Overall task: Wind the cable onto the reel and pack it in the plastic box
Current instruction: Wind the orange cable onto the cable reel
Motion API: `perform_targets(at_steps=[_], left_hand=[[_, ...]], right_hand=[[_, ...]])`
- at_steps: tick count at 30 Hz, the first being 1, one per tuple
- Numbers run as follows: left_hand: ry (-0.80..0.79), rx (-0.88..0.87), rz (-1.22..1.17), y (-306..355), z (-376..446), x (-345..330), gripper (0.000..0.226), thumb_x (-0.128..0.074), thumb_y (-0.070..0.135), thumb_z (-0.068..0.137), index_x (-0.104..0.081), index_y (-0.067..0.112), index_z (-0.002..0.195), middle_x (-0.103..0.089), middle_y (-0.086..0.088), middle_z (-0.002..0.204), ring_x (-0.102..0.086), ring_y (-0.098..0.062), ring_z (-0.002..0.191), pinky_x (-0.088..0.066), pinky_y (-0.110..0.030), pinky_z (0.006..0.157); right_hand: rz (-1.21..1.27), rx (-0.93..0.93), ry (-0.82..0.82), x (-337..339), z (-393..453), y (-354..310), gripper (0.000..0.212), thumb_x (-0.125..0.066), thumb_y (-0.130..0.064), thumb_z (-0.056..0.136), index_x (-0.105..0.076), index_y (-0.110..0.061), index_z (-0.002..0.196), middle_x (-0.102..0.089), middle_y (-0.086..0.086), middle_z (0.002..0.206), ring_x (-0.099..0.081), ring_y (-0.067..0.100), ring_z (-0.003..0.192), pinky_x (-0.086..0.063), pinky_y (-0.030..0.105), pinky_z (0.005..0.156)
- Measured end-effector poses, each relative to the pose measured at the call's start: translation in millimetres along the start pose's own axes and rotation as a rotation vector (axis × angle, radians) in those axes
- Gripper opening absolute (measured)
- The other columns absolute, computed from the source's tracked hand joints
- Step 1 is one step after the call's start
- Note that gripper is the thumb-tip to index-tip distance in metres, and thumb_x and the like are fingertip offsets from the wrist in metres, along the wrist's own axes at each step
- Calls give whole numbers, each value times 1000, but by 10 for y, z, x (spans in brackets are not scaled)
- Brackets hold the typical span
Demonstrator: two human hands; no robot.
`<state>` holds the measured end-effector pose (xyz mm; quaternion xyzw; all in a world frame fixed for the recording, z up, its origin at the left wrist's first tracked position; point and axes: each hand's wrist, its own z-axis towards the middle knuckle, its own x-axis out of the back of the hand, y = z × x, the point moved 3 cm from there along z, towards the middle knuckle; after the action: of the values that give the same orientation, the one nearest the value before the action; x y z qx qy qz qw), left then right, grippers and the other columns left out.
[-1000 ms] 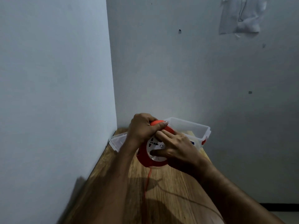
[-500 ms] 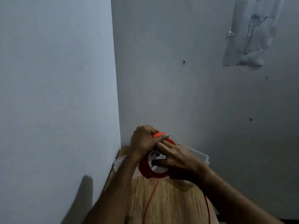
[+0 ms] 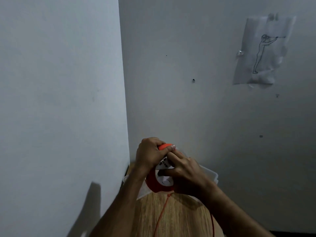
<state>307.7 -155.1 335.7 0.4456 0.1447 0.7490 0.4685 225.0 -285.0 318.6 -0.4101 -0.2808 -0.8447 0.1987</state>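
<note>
An orange cable reel (image 3: 153, 184) with a white socket face (image 3: 165, 180) is held upright above the wooden table. My left hand (image 3: 147, 155) grips its orange handle at the top. My right hand (image 3: 185, 176) lies across the white face, fingers pressed on it. A thin orange cable (image 3: 162, 212) hangs from the reel's underside down over the table, and a second strand (image 3: 212, 224) runs beside my right forearm. The clear plastic box (image 3: 211, 175) sits behind the reel, mostly hidden by my hands.
The wooden table (image 3: 181, 218) stands in a corner between two pale walls. A clear lid (image 3: 142, 190) lies at the left under my left wrist. A paper sheet with a line drawing (image 3: 261, 53) is taped to the right wall.
The view has tilted upward, so the hands and reel sit lower in the frame. My right hand has turned on the reel's face, and the cable has swung slightly to the right.
</note>
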Motion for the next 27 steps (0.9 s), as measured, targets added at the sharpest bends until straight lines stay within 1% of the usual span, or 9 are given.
perform_targets(at_steps=[4,8,11,13,16,19,21,23,27], left_hand=[[10,-14,-13,37,-17,28,44,-72,62,79,-81,21,92,-76,6,83,-68,-6,71,-62,-33,70],[14,-15,-20,70,-62,39,43,-71,62,81,-82,21,89,-75,7,76,-67,-5,67,-60,-31,65],[77,41,-82,117,-20,105,30,-72,42,90,-82,15,84,-75,4,71,-67,-5,59,-61,-28,65],[35,83,-135,138,42,96,27,-70,36,93,-81,13,84,-76,4,72,-69,-5,62,-59,-25,69],[-28,143,-167,128,-13,-8,35,-60,41,98,-76,14,83,-73,2,73,-69,-10,68,-56,-26,73],[-67,91,-170,130,-81,-78,41,-59,53,95,-76,16,92,-74,3,80,-70,-9,74,-57,-26,76],[-89,28,-160,170,-54,-72,47,-61,62,89,-78,19,94,-76,5,83,-70,-6,75,-58,-25,75],[-130,-28,-115,202,-1,-77,55,-64,70,80,-80,19,92,-76,7,82,-69,-4,74,-57,-22,70],[-220,2,-49,155,54,-139,39,-77,49,82,-79,15,101,-77,3,91,-71,-10,81,-55,-20,73]], right_hand=[[59,-75,30,6,-27,-41,49,-88,-52,64,-74,-40,109,-42,0,120,-45,16,110,-55,24,72],[119,-132,45,13,-74,-58,43,-86,-51,68,-74,-39,108,-48,1,112,-49,19,104,-51,25,71],[149,-189,54,-17,-165,-129,54,-88,-43,64,-70,-34,115,-52,2,107,-56,20,94,-43,22,64],[159,-249,78,-48,-231,-185,62,-89,-36,59,-68,-29,117,-52,3,108,-59,20,90,-41,20,62],[144,-281,86,-60,-286,-187,64,-91,-35,56,-69,-28,116,-49,4,112,-61,21,92,-48,20,60],[144,-264,76,-69,-307,-125,66,-92,-33,58,-67,-30,119,-52,6,116,-61,24,99,-54,25,67],[174,-272,90,-54,-299,-78,63,-91,-31,60,-68,-28,119,-52,7,119,-60,26,102,-56,28,71],[203,-289,133,-32,-277,-29,54,-89,-26,61,-74,-26,113,-52,8,121,-57,26,105,-51,24,75],[242,-297,159,-53,-289,6,40,-75,-30,69,-76,-26,109,-55,7,121,-55,23,105,-50,22,77]])
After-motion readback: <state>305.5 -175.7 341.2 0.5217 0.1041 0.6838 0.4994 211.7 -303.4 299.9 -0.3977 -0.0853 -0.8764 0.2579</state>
